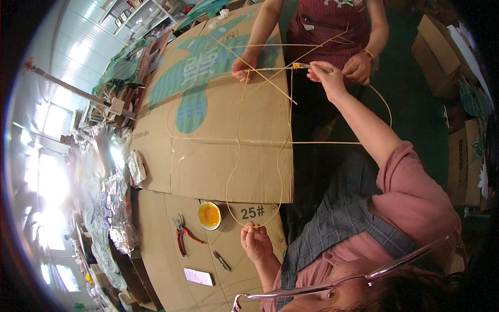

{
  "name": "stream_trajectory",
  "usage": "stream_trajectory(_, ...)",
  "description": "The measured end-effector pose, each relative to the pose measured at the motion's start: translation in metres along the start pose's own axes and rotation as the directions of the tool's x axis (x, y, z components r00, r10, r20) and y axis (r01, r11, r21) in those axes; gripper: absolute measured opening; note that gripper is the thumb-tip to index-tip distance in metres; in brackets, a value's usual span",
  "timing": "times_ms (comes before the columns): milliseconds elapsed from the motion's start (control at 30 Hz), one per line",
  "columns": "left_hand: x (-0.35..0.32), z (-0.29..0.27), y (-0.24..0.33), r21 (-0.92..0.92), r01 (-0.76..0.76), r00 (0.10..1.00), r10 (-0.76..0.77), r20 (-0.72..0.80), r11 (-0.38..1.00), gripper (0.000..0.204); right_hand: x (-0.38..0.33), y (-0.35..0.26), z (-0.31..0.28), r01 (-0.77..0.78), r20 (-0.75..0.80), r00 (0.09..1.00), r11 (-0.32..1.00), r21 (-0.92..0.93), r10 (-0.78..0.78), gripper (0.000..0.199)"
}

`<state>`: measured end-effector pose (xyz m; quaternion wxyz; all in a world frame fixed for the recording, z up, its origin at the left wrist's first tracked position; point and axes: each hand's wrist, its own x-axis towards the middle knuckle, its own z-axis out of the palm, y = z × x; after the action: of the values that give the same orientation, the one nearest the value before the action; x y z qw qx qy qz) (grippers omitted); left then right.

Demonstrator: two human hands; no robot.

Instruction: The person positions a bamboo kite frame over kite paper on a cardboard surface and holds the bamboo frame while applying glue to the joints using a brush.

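Observation:
A light frame of thin, bamboo-like strips (322, 142) spreads over the cardboard-covered table and past its edge. My left hand (255, 243) pinches the rounded end of a narrow loop of it. Stretched out across the frame, my right hand (328, 80) grips a brush (300, 66) with yellow-stained bristles. Those bristles are at a strip near where several strips cross; whether they touch it is hard to tell. Opposite me, a person in a dark red apron (327, 26) holds the frame, one hand (242, 70) near the crossing strips, the other (358, 67) beside my brush hand.
Nearer my left hand lie a bowl (199, 215) of yellow-orange stuff, red-handled pruners (193, 236), a small dark tool (222, 261) and a phone (199, 276). A green printed shape (192, 112) lies on the cardboard (249, 182). Cardboard boxes (442, 57) stand at the right; cluttered shelves line the left.

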<state>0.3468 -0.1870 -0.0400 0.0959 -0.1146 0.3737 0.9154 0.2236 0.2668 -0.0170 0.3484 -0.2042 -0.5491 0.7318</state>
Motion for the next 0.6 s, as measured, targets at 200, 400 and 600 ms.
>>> stream_trajectory(200,0.001,-0.001,0.001,-0.004,-0.001,1.0,0.001,-0.016,1.0,0.005,-0.011,0.004,0.004,0.559,0.36,0.829,0.598,-0.575,-0.429,0.015)
stream_trajectory(400,-0.003,0.002,0.0,0.001,-0.007,0.999,0.007,-0.039,1.0,0.004,-0.025,-0.006,0.002,0.642,0.37,0.761,0.532,-0.552,-0.533,0.014)
stream_trajectory(600,-0.01,0.009,0.002,0.046,0.004,0.996,0.0,-0.084,0.999,0.006,-0.068,-0.023,0.005,0.644,0.53,0.763,0.501,-0.578,-0.37,0.013)
